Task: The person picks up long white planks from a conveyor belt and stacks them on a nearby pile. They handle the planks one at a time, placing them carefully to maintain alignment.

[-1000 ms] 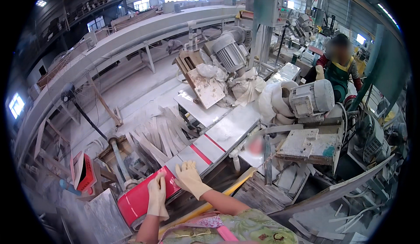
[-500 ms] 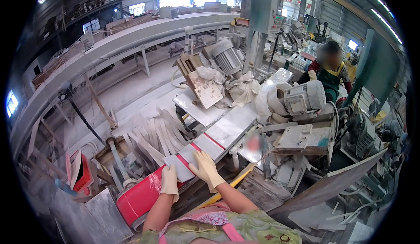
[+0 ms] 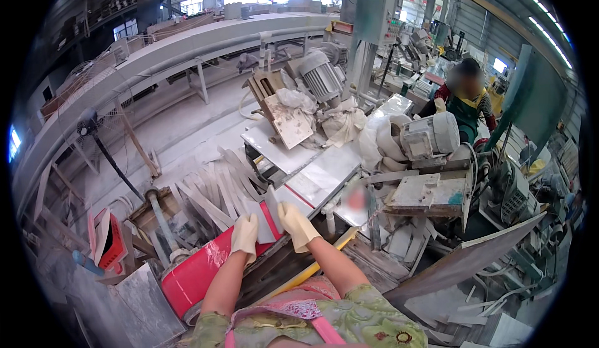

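Observation:
My left hand (image 3: 244,235), in a pale rubber glove, closes on the near-left edge of a flat grey tile (image 3: 263,226) on the red conveyor belt (image 3: 198,274). Beside it my right hand (image 3: 296,226), gloved alike, pinches another grey tile (image 3: 272,205) that stands tilted up on its edge. A strip of red belt shows between the two tiles. Beyond my right hand, a pale glossy slab (image 3: 327,174) lies on the same line, toward the motors. Fingertips of both hands are partly hidden behind the tiles.
Curved offcut strips (image 3: 212,189) heap left of the belt. A yellow rail (image 3: 306,272) runs along its near side. Dusty motors (image 3: 430,137) and a tilted machine head (image 3: 287,120) flank the line. At the right, a co-worker (image 3: 471,108) stands behind the machines.
The right-hand tile has gone from lying flat to tilted up, with my right hand now gripping its edge instead of resting flat. My left hand has moved slightly.

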Demonstrator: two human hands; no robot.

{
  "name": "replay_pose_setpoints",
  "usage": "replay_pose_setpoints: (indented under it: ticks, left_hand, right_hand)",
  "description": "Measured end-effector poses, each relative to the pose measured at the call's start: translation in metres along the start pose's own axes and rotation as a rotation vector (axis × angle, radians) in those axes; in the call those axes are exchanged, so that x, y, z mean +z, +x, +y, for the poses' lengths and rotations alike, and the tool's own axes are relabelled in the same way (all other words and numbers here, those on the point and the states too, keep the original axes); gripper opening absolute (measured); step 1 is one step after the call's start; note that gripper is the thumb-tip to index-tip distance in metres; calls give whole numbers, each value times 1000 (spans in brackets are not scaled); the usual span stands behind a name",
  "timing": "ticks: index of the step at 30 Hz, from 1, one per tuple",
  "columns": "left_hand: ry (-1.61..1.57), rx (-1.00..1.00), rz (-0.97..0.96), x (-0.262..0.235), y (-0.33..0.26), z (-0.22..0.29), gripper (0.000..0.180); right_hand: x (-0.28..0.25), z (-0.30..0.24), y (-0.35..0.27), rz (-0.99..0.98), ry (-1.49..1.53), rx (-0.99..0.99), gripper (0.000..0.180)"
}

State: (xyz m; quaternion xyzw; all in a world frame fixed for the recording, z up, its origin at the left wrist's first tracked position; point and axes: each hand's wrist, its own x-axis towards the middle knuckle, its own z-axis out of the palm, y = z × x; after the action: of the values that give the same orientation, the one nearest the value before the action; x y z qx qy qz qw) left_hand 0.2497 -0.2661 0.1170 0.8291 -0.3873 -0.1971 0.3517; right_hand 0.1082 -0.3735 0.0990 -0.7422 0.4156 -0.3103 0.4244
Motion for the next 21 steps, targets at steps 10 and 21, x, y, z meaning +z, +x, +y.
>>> replay_pose_setpoints:
  ticks: [10, 21]
  left_hand:
    - [122, -104, -163, 8, 13, 22, 79]
    - [-55, -90, -30, 32, 33, 28, 65]
  right_hand:
    - [-11, 0, -2, 84, -537, -251, 63]
    - [-45, 40, 24, -53, -701, -263, 47]
